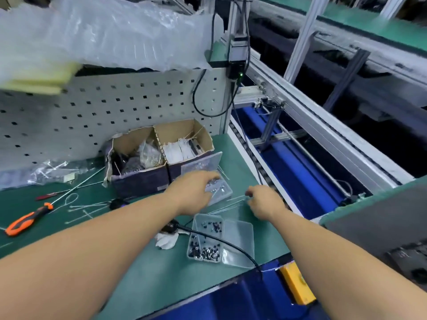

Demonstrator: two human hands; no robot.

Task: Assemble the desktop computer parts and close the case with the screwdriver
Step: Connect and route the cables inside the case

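while over green mat — left hand [194, 192] in screw box [219, 189]

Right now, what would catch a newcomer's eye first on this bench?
Probably the left hand reaching into a clear box of screws mid-bench, with the right hand pinching a cable tie beside it. Next, the orange screwdriver lying far left on the green mat, and the bubble wrap overhead.
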